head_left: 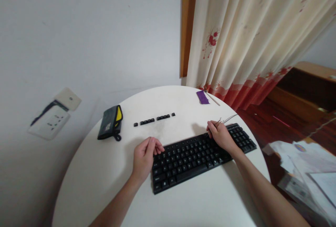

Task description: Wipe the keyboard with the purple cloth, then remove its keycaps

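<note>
A black keyboard [189, 160] lies at a slant on the round white table [105, 185]. At its upper left corner is my left hand [147, 155], fingers curled and thumb against the index finger; whether anything is between them is hidden. My right hand [217, 134] is closed over the upper right part of the keyboard. A thin wire keycap puller [229, 118] sticks out from its fingers, its other end covered by the hand. Behind the keyboard, several loose black keycaps [163, 117] are set out in a broken row.
A dark pouch with yellow inside [109, 123] lies at the table's left. Near the far edge are a purple cloth piece [202, 97] and a thin stick [214, 100]. A wall, a curtain [236, 45] and papers [309, 167] surround the table.
</note>
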Demonstrator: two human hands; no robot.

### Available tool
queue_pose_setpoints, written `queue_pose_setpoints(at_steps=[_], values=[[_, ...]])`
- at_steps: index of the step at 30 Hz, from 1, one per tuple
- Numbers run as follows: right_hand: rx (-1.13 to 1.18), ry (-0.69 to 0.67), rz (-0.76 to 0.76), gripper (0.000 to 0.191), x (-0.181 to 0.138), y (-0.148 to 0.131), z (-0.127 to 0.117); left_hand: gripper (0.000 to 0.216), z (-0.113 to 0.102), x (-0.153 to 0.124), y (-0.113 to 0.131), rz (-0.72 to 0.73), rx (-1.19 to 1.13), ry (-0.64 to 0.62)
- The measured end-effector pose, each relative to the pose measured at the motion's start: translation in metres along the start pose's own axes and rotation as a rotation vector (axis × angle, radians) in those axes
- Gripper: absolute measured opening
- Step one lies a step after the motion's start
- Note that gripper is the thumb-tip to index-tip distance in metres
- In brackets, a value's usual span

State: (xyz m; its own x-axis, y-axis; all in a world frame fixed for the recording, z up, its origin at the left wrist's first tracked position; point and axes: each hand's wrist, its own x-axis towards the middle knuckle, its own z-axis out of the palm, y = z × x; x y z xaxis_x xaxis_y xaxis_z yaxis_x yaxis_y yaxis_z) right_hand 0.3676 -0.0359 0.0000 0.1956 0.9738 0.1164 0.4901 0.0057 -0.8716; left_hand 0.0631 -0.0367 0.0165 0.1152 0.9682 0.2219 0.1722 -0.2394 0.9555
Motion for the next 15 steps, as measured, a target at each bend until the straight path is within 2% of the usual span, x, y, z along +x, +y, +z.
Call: queue_pose_setpoints(at_steps=[15], values=[[0.046, 0.029, 0.018, 0.042, 0.0034, 0.0072, 0.0001, 0.040, 0.0001, -0.0003, -0.0011, 0.009, -0.011, -0.006]])
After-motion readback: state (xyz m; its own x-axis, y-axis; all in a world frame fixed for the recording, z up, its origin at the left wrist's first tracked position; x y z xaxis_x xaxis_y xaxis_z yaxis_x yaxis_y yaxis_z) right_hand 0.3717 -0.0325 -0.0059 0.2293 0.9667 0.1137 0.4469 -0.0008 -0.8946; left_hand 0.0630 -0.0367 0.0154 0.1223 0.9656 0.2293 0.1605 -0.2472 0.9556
